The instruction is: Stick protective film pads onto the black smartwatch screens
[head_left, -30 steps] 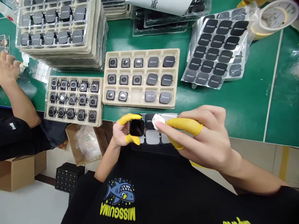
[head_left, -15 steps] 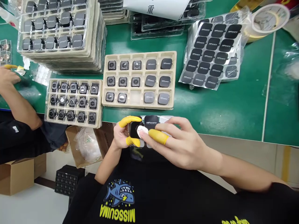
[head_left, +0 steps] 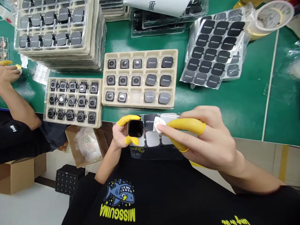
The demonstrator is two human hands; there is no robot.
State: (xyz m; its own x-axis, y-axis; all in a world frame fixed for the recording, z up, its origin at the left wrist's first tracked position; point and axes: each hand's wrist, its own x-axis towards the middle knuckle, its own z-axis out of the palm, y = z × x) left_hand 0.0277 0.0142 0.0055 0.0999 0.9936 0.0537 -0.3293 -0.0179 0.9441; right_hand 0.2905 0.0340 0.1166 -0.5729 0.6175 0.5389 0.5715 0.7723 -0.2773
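My left hand, with yellow finger cots on thumb and index finger, grips a black smartwatch body by its edges, its dark glossy screen facing up. In my right hand, also wearing yellow finger cots, a small white wiping pad is pinched, apart from the watch body and to its right. Beneath both hands lies a clear sheet of square stickers, some black with HiFuture lettering, some pale. Beyond it, a beige tray holds watch bodies with sensor backs up and others under HiFuture stickers.
Another tray of watch bodies adjoins on the left, below tall stacked trays. Sticker sheets and tape rolls lie at right. A co-worker's hand is at far left. An open carton stands below the table edge.
My right hand has moved right with the wiping pad, off the watch body, so the screen now shows whole. My left hand keeps its grip nearly in place.
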